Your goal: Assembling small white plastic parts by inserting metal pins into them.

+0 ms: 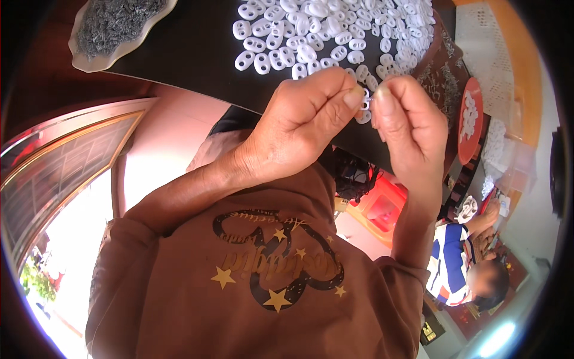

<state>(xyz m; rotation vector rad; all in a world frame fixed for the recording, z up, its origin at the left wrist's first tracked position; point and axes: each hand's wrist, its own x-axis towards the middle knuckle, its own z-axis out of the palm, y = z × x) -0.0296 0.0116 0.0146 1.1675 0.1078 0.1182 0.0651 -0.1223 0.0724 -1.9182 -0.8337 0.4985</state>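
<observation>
I see my left hand [299, 128] curled nearly shut, thumb and forefinger pinched on a small white plastic piece [364, 109] that shows only as a sliver between the fingertips. My right hand [406, 128] meets it from the other side, fingers pinched close on something too thin for me to make out. The two hands are touching at the fingertips. Just beyond them, on the dark table [197, 54], lies a spread of white two-hole pieces [323, 30]. Further beyond my left hand sits a pale tray [89, 57] heaped with small grey metal parts [116, 21]. Past my right hand stands a red dish [470, 119] holding more white pieces.
</observation>
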